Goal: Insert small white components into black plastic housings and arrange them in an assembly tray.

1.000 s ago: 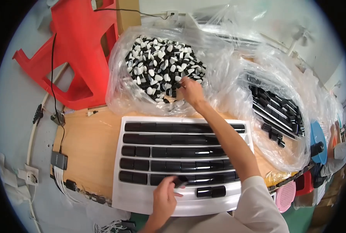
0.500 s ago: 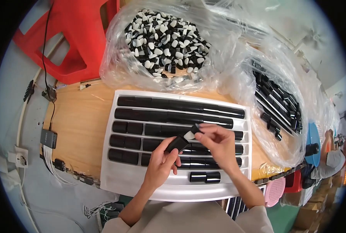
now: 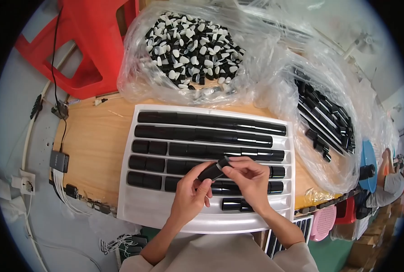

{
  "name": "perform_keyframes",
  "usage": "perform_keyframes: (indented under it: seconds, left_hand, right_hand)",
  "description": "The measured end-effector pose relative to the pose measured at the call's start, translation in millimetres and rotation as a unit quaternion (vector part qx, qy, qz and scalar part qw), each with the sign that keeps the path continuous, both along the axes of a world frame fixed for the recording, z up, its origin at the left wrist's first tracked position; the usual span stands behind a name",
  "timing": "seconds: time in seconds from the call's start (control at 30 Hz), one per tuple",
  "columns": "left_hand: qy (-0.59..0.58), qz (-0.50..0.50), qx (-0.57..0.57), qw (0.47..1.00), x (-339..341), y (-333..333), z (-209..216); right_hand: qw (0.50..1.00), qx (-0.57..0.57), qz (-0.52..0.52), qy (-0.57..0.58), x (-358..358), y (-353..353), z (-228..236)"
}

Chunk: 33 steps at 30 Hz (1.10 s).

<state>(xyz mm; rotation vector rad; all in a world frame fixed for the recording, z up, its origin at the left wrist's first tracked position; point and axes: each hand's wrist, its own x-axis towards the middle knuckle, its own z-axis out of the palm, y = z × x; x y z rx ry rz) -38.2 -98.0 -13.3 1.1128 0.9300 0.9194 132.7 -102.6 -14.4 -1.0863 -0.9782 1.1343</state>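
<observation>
Closed around a short glossy black tube (image 3: pixel 209 172), my left hand (image 3: pixel 189 197) keeps it tilted above the white tray. My right hand (image 3: pixel 251 181) pinches a small black cap-like piece (image 3: pixel 223 162) against the tube's upper right end. The piece's white tip is out of sight, so how far it sits in the tube is hidden. Below lies the white molded tray (image 3: pixel 138 201), its long grooves filled with rows of black tubes (image 3: pixel 211 122). A pair of black tubes (image 3: pixel 231 204) rests in the nearest groove, partly behind my right wrist.
A clear plastic bag (image 3: pixel 134 77) behind the tray holds many small black-and-white pieces (image 3: pixel 193 50). Another bag with black tubes (image 3: pixel 324 113) stands at the right. A red plastic stool (image 3: pixel 93 59) and a black cable box (image 3: pixel 59 162) are at the left. A person (image 3: pixel 390 183) sits far right.
My right hand has moved down and left, bringing the small piece onto the tube's end. Its white tip, visible before, no longer shows. The left hand has barely moved.
</observation>
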Motion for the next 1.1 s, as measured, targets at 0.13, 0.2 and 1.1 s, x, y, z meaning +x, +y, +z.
perform_keyframes:
  seconds: [0.13, 0.2, 1.1]
  left_hand:
    - [-0.008, 0.001, 0.01, 1.0, 1, -1, -3]
    - [-0.008, 0.004, 0.011, 1.0, 2, -1, -4]
    - [0.141, -0.066, 0.095, 0.983, 16, -6, 3]
  right_hand:
    - [0.999, -0.017, 0.02, 0.036, -3, -1, -1]
    - [0.999, -0.021, 0.025, 0.036, -2, -2, -5]
    - [0.906, -0.272, 0.262, 0.189, 7, 26, -3]
